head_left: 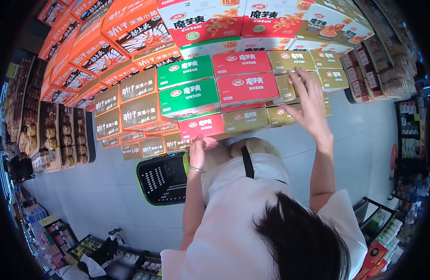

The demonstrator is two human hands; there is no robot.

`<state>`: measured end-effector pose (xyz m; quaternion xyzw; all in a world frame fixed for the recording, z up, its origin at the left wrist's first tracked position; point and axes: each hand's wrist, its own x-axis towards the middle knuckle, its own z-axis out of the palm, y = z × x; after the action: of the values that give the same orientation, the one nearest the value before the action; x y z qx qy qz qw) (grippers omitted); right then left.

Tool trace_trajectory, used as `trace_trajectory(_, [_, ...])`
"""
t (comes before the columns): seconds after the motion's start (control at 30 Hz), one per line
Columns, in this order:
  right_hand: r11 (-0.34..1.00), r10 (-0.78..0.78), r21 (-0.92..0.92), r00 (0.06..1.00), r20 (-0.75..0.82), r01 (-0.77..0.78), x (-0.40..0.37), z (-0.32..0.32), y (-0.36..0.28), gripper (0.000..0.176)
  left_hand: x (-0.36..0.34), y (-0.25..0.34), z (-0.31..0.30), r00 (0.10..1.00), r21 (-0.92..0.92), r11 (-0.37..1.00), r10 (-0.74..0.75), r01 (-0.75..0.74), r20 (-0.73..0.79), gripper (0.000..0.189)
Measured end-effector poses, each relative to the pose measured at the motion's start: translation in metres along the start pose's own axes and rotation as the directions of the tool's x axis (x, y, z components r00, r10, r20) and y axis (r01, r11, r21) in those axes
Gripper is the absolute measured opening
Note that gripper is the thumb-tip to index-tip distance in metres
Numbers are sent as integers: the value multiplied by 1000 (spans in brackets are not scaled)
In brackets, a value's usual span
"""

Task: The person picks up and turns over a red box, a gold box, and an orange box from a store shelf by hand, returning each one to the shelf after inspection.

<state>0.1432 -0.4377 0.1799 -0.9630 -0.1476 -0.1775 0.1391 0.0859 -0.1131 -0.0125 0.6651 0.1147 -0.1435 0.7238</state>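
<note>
My right hand (pixel 310 100) reaches over the stacked gold snack boxes (pixel 286 87), fingers spread, the tips at the upper gold boxes. It is open, and the thumb points left near a lower gold box. My left hand (pixel 203 145), with a bracelet at the wrist, is by the lower edge of a small red box (pixel 202 127). Its fingers look extended rather than wrapped, and part of them is hidden. Between the hands lies an olive-gold box (pixel 245 120). Green boxes (pixel 189 97) and larger red boxes (pixel 246 88) are stacked just above.
Orange boxes (pixel 139 30) and brown-topped boxes (pixel 140 112) fill the stack's left side. A black shopping basket (pixel 161 179) with a green rim is beside my left forearm. Shelves of packaged goods (pixel 68 140) stand left, with more shelves (pixel 362 74) right.
</note>
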Motion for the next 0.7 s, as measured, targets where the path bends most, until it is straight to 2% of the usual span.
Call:
trace_trajectory(0.17, [1000,-2,-28,1000,3,2,-4,9,14,76,4,-4,0,998,-6,999,-50,50,36,69])
trace_trajectory(0.33, [997,-29,-74,996,-87,23,-4,25,21,74,4,-6,2,999,-10,999,-35,35,37,71])
trace_trajectory(0.57, [998,-14,-65,996,-92,8,-5,26,20,74,4,-6,1,996,61,998,-35,30,78,77])
trace_trajectory(0.7, [998,-4,-64,992,-128,-5,-12,28,14,72,8,-10,-1,994,34,999,-35,31,100,78])
